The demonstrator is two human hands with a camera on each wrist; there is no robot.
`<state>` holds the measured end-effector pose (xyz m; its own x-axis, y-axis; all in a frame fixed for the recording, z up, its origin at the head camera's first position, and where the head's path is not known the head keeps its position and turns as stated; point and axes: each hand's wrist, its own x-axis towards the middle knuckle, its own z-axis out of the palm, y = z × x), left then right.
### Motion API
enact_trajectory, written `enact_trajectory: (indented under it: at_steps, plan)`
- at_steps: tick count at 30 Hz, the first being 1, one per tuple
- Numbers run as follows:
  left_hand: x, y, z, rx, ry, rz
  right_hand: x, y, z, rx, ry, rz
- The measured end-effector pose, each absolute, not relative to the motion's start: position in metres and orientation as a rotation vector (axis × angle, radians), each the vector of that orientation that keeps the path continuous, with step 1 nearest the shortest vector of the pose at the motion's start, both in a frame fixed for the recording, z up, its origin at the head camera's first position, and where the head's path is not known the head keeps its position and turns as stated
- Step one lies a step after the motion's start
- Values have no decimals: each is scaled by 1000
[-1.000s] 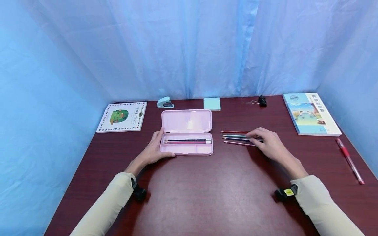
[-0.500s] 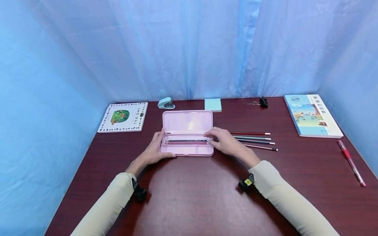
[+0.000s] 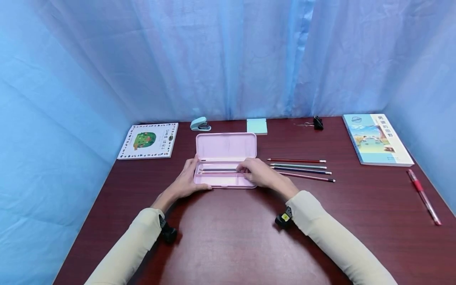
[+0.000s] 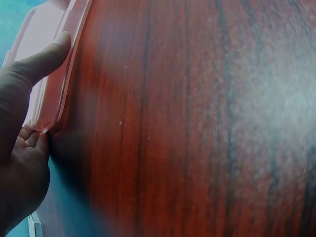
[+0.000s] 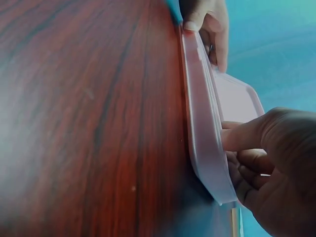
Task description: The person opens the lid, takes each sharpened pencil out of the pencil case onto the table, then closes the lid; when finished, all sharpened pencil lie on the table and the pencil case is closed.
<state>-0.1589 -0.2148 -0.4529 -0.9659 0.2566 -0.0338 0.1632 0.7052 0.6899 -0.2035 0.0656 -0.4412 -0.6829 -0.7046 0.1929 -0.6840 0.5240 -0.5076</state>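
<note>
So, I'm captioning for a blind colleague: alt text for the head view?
An open pink pencil case sits on a dark red table, its left end held by a person's left hand while the right hand reaches inside, over pencils. Four more pencils lie to its right.

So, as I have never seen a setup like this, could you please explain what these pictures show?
There is no robot here: a person works with two bare hands. The wide view comes from a camera worn on the head; the two close ones come from small cameras on the wrists. The left hand grips the left end of an open pink pencil case. The right hand is inside it, over some pencils; whether it pinches one is hidden. Four more pencils lie on the dark red table, right of the case. Farther out are two books, a stapler, a sticky-note pad, a binder clip and a red pen.
</note>
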Motion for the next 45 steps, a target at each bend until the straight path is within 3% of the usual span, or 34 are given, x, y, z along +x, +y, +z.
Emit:
enact_trajectory:
  at_steps: [23,32,45]
  plan:
    - [-162,-215,-454,359,2808,1063,-204,77,-434,-1060,2689,-1217]
    - [-161,-214,-455,371,2810,1067,-198,135,-423,-954,2810,-1216]
    - [-160,-216,-456,378,2819,1075,-163,243,-443,-687,3003,-1014]
